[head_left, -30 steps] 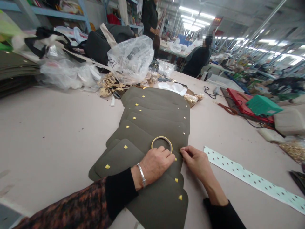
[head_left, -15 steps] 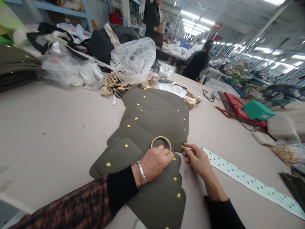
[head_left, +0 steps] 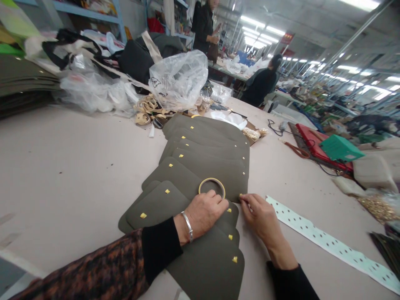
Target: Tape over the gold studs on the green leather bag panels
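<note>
Grip of the right hand [head_left: 262,214] is pinched closed on a yellow tab [head_left: 240,195] at the right edge of olive panels [head_left: 215,160]; just leftward, I hold the tape roll [head_left: 211,179] in the left hand [head_left: 203,211].

A factory-like workshop is stretching back beneath rows of ceiling lights [head_left: 252,21]: one co-worker [head_left: 201,31] is standing, another person [head_left: 260,86] is sitting near a cluttered table [head_left: 228,72], blue shelves [head_left: 86,13] are holding goods [head_left: 100,5], and overlapping olive panels [head_left: 215,163] are lying on a worktable [head_left: 78,187] near tan straps [head_left: 147,104].
</note>
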The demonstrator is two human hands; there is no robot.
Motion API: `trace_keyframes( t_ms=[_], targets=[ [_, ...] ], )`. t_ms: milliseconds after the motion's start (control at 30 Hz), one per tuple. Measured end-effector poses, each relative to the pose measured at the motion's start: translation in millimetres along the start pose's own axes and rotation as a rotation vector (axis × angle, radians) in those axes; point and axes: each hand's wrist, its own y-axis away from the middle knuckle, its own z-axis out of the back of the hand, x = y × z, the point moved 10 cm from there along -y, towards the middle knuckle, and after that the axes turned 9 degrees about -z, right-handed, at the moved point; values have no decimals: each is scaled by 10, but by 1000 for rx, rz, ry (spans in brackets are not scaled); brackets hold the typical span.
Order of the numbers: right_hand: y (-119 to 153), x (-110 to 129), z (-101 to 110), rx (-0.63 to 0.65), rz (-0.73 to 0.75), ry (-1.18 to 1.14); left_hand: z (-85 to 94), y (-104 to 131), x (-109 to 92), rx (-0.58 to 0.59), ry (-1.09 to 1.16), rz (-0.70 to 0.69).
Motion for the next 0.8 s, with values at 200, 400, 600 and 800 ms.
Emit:
trace_keyframes(
  t_ms=[200, 400, 600, 800],
  targets=[
    [-93, 9, -201, 85, 49, 193, 1, -11, -1, -5, 1, -22],
    [-217, -118, -202, 110, -66, 164, 119, -8, 163, -86, -1, 36],
    [-297, -186, -230, 176, -119, 123, 108, -36, 318, -59, -43, 105],
    [-296, -160, -359, 459, -260, 63, 120, -34, 255, -65, -58, 73]
  ],
)
